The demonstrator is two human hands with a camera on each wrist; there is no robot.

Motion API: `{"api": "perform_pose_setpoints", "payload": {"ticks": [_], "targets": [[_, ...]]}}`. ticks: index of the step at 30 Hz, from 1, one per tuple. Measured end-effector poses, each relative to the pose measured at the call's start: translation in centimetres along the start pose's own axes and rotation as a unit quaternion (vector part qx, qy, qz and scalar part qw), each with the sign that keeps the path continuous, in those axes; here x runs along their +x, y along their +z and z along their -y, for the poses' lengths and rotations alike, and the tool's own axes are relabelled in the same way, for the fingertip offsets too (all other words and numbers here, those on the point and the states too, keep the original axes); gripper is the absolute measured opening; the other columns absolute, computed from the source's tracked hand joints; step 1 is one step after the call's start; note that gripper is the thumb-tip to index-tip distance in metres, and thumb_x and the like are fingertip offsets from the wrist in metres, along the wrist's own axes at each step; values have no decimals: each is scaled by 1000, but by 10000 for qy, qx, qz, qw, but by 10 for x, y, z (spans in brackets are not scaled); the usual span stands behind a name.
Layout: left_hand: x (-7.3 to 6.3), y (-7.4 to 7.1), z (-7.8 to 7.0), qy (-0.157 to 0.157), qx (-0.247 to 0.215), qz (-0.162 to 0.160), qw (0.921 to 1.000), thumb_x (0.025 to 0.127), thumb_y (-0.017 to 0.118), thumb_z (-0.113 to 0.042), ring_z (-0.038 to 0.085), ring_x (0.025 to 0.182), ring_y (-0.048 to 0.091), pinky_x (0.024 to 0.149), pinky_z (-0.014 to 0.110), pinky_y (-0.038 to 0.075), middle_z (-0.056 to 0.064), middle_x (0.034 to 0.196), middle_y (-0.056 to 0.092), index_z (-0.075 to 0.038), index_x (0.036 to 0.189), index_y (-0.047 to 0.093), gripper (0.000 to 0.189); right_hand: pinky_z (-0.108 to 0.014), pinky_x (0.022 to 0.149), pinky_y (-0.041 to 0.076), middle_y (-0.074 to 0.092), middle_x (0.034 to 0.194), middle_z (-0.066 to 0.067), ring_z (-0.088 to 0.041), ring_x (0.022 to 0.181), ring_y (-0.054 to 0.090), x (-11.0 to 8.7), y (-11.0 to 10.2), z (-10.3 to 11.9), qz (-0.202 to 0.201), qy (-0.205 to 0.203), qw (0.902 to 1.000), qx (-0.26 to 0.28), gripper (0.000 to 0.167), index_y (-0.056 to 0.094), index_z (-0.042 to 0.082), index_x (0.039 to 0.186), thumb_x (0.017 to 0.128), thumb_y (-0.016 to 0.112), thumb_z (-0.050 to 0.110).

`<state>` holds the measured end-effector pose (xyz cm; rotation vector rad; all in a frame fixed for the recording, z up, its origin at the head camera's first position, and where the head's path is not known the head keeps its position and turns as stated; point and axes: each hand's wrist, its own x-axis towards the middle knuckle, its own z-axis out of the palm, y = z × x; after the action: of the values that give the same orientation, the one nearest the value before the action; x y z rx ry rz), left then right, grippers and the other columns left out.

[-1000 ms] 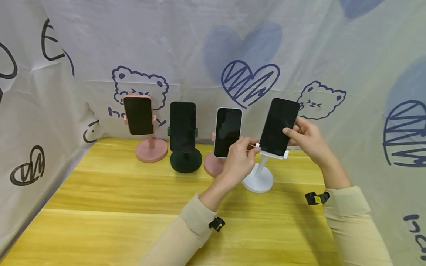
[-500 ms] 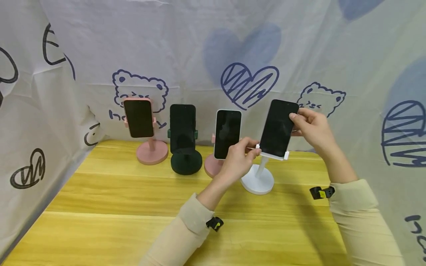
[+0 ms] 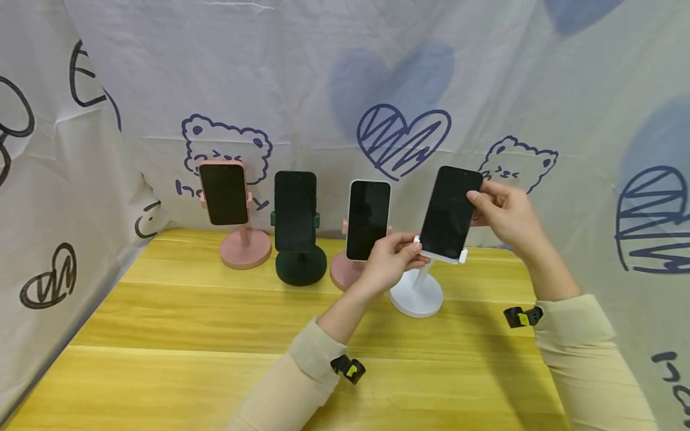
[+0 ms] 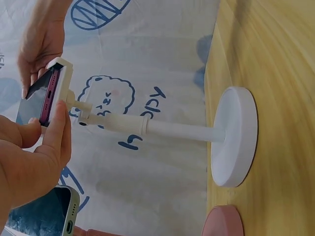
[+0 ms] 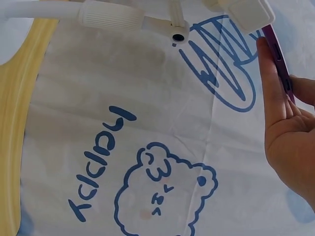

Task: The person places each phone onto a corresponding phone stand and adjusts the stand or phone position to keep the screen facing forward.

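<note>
A black-screened smartphone [image 3: 451,211] stands tilted in the holder of a white phone stand [image 3: 416,296], right of the others. My right hand [image 3: 509,216] pinches the phone's upper right edge, thumb on the screen side and fingers behind. At the lower left corner my left hand [image 3: 389,261] pinches the stand's white holder, the thumb in front and the fingers at its back. In the left wrist view the phone's purple edge [image 4: 50,96] shows inside the holder, above the stand's white pole [image 4: 177,131]. The right wrist view shows my right fingers [image 5: 272,81] against the phone's side.
To the left stand a pink stand [image 3: 245,249] with a phone, a dark green stand [image 3: 300,267] with a phone, and another pink stand [image 3: 345,270] with a white-framed phone [image 3: 369,219], close to my left hand. Printed cloth [image 3: 302,72] hangs behind the wooden table [image 3: 178,323].
My right hand has slid up and outward along the phone's edge, its thumb nearer the rim. The left fingers have shifted slightly on the holder. The phone stays in the white stand.
</note>
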<state>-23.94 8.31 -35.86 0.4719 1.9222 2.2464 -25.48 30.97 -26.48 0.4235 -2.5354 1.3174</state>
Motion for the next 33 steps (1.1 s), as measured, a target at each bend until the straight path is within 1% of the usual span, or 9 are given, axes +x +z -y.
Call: {"api": "perform_pose_setpoints", "payload": {"ticks": [5,9,11,14,18,22,27,29,33], "targets": [[1,3,2,-101,-151,-52,9998,104,60,-6,33,103,75,89,35,61,21,112,70,8,137,59,36,-24,69,62,55,77,-2,-7,77,66,-3,1,-3,-94,28,9999,119,29,58,-7,106,109,56,22],[2,5,3,-84,-197,-85,9997,104,60,-5,32,102,75,88,34,61,20,111,70,9,137,59,35,-23,68,62,60,79,1,-5,77,67,-7,1,-5,-155,-82,9998,136,29,60,-10,113,109,56,19],[2,5,3,-52,-219,-114,9997,104,59,-4,33,102,75,87,33,62,21,112,70,10,137,58,35,-23,68,62,61,79,3,-4,76,67,-8,2,-5,-182,-137,9997,86,32,61,-11,118,109,57,19],[2,6,4,-20,-239,-177,9996,104,59,-3,33,102,75,86,31,62,22,113,71,11,136,58,35,-20,68,61,65,83,8,0,76,68,-10,3,-5,-238,-168,9996,-26,41,60,-11,134,109,57,21],[1,6,5,22,-184,-220,9996,104,59,-3,32,102,75,86,31,62,22,113,71,11,136,59,34,-19,67,60,67,86,7,2,76,69,-12,5,-6,-316,-240,9991,-142,46,55,-9,143,109,57,22],[1,6,6,77,-211,-292,9993,104,59,-2,33,102,75,86,31,62,22,113,70,11,135,60,33,-19,68,61,66,85,1,0,77,69,-13,9,-6,-352,-350,9985,-241,39,62,-8,131,109,57,23],[1,7,7,83,-264,-322,9991,104,59,-1,34,103,75,87,31,62,23,114,70,11,135,59,33,-18,69,60,65,84,-5,-1,77,68,-14,12,-6,-434,-429,9977,-310,31,64,-7,120,109,57,21],[1,6,8,78,-295,-338,9990,104,59,-1,34,103,75,87,31,62,23,114,70,11,135,59,33,-18,69,60,64,84,-5,1,77,68,-15,13,-6,-452,-455,9975,-286,32,64,-9,122,109,57,19],[0,6,8,70,-279,-370,9989,104,59,-2,34,103,75,87,31,62,22,115,69,11,135,60,33,-17,69,60,64,85,-5,4,78,68,-16,14,-8,-455,-494,9976,-195,35,61,-10,133,108,58,15]]}}
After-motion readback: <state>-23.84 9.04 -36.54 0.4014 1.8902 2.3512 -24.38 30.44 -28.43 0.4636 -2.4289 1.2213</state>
